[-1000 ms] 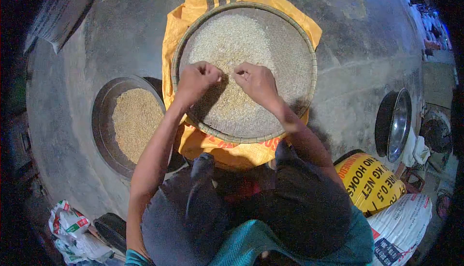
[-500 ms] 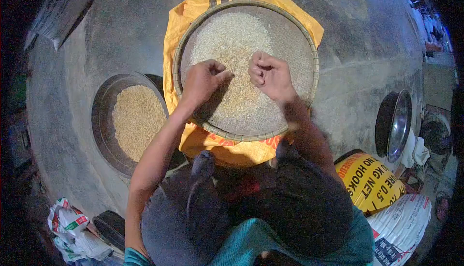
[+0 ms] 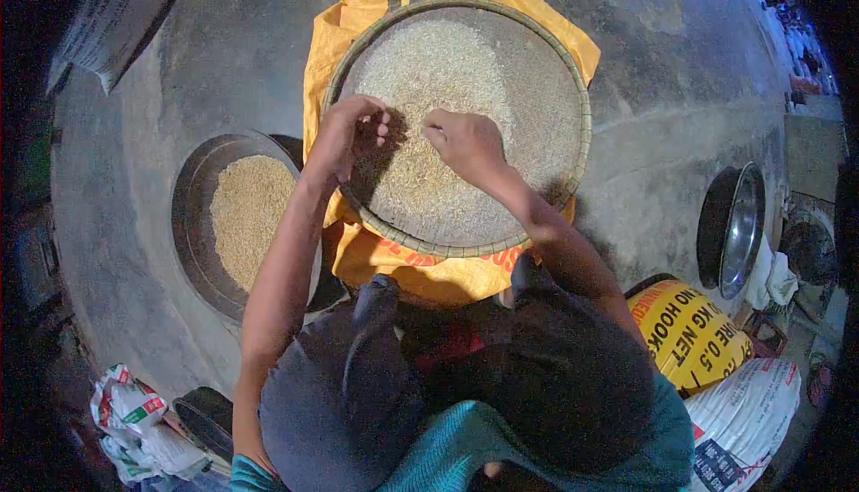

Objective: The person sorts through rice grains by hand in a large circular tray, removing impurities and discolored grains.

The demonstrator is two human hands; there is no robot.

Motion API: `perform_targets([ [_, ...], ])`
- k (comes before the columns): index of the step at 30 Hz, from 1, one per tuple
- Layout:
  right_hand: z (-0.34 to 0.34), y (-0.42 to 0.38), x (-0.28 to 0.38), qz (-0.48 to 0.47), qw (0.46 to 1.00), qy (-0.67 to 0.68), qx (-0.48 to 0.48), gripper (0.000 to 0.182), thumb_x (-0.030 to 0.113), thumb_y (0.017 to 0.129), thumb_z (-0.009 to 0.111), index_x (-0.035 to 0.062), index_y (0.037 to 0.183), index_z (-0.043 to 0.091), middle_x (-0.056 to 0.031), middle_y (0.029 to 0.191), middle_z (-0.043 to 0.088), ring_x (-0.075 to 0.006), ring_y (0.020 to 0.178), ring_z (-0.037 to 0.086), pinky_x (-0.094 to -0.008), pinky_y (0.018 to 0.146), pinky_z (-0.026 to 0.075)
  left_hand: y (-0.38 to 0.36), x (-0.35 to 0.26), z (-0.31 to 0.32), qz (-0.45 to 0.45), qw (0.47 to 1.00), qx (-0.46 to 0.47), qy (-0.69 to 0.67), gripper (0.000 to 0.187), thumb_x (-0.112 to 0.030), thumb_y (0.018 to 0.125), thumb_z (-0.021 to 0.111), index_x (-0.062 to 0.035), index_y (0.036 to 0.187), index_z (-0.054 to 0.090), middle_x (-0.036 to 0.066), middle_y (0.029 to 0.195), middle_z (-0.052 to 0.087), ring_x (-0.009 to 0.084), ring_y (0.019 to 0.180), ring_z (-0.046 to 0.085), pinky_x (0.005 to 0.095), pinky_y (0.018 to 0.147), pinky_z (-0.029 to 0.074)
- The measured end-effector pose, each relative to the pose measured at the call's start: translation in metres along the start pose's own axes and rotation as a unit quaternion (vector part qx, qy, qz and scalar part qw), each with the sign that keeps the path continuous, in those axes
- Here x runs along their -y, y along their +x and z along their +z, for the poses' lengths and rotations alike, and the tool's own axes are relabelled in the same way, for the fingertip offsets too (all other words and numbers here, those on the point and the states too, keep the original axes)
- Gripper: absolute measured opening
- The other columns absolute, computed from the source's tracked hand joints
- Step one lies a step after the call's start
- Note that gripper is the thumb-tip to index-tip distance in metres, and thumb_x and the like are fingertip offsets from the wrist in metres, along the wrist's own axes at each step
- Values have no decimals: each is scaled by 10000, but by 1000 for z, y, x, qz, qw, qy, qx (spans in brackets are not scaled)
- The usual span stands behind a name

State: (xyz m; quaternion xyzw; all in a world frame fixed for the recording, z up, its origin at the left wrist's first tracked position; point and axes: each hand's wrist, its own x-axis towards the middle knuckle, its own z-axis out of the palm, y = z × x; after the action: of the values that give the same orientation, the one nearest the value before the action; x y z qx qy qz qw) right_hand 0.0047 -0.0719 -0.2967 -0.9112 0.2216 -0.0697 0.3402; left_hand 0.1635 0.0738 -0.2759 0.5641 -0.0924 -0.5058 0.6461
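A round, flat woven tray (image 3: 546, 80) with a bamboo rim lies in front of my knees. Pale grain (image 3: 438, 49) is spread over its left and middle parts, with yellower grains (image 3: 416, 165) nearer to me. My left hand (image 3: 335, 139) is over the tray's left side, turned with its fingers curled in toward the palm. To its right, my right hand (image 3: 472, 145) is palm down above the grain, thumb and fingertips pinched together. Whatever either hand holds is too small or hidden to make out.
Under the tray is an orange woven sack (image 3: 429, 288). A dark round pan (image 3: 192, 264) of golden grain (image 3: 252, 219) stands at left. On the right are a metal basin (image 3: 741, 231), a yellow printed sack (image 3: 693, 331) and a white sack (image 3: 752, 411). Plastic bags (image 3: 134, 411) lie lower left.
My left hand has moved slightly left and up, turning its curled fingers upward. My right hand has shifted left and turned over, from palm up to palm down over the grain.
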Motion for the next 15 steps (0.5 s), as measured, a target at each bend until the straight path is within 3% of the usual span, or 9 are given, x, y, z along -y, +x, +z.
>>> perform_targets([
  [5,-5,-1,-10,-16,996,86,-25,174,234,876,569,92,935,652,-132,750,671,-300,660,655,-406,587,503,-1,3,-7,35,997,-9,72,227,-178,902,497,4,894,633,51,805,621,119,708,573,263,644,472],
  [6,-15,1,-16,62,954,290,38,153,217,867,570,77,884,628,-89,696,623,-231,593,597,-350,538,459,-1,5,-8,66,992,-1,109,239,-183,898,508,6,866,651,48,782,627,112,686,568,262,626,462],
  [7,-23,2,-20,136,862,478,97,145,200,857,570,61,833,605,-46,642,576,-162,527,538,-295,488,416,-1,7,-9,66,992,-2,108,239,-183,898,508,6,866,651,48,782,627,112,686,568,262,626,462],
  [8,-31,1,-13,124,740,653,98,124,187,828,598,75,791,558,28,625,465,-65,503,400,-219,457,310,-2,8,-9,66,983,-33,169,240,-185,890,544,17,835,661,44,750,633,107,660,565,264,611,457],
  [11,-33,3,-20,127,724,666,124,176,215,836,601,44,795,605,10,643,542,-90,536,483,-236,495,391,-1,17,-7,96,946,-82,300,229,-182,867,622,30,800,672,35,702,644,100,624,567,268,594,458],
  [12,-27,3,-18,127,724,667,124,176,215,836,601,44,795,605,10,643,542,-90,536,483,-236,495,391,0,20,-6,126,915,-100,369,217,-177,853,663,32,797,674,30,685,650,97,613,572,271,593,464],
  [13,-15,2,-13,104,873,472,68,191,232,842,602,47,807,636,-21,669,597,-137,572,547,-273,534,440,0,24,-7,126,915,-100,369,217,-177,853,663,32,797,674,30,685,650,97,613,572,271,593,464],
  [14,-8,1,-4,74,966,247,8,211,248,848,603,49,819,668,-52,696,652,-184,607,611,-310,573,489,-2,25,-4,101,914,-98,380,199,-172,845,684,26,830,682,33,698,659,93,628,580,271,607,471],
  [15,-4,0,2,75,966,248,8,211,248,848,603,49,819,668,-52,696,652,-184,607,611,-310,573,489,-5,26,-3,76,912,-95,391,189,-168,836,705,19,863,690,37,711,668,88,643,589,271,620,478],
])
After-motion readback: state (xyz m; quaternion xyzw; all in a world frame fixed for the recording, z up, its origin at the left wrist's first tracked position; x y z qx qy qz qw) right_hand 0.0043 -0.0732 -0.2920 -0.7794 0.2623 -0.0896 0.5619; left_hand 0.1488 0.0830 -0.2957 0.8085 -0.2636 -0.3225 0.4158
